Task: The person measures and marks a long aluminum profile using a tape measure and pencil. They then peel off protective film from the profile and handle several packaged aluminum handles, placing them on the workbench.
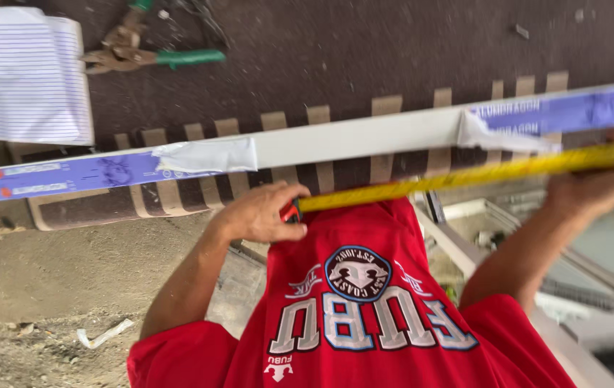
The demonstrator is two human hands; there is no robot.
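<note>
Both arms are up and a yellow tape measure [465, 176] is stretched across the view from about 8 o'clock up toward 3 o'clock, running just below a long white profile [354, 138] that lies on the dark counter [364, 50]. The left hand [260, 213] is curled shut around the red tape case at the near end, fingers wrapped and knuckles up. The right hand [594, 188] is out at 3 o'clock, closed onto the blade from below, though motion blur hides exactly how the fingers pinch it.

The profile wears a blue protective film [70, 174] that is peeled back in the middle, with loose torn flaps at both ends of the bare stretch.

Risks from here, as I judge them: the blade sags and sits apart from the profile, not flat on it, so any reading could come out skewed. It also runs at a slight angle to the profile edge, which would lengthen the figure. If the right hand loosens, the blade could snap back toward the left hand. The loose film flap at 2 o'clock could hide the edge being read.

Green-handled snips [152, 56] and a ruled notebook [23, 75] rest at 11 o'clock, well apart.
</note>
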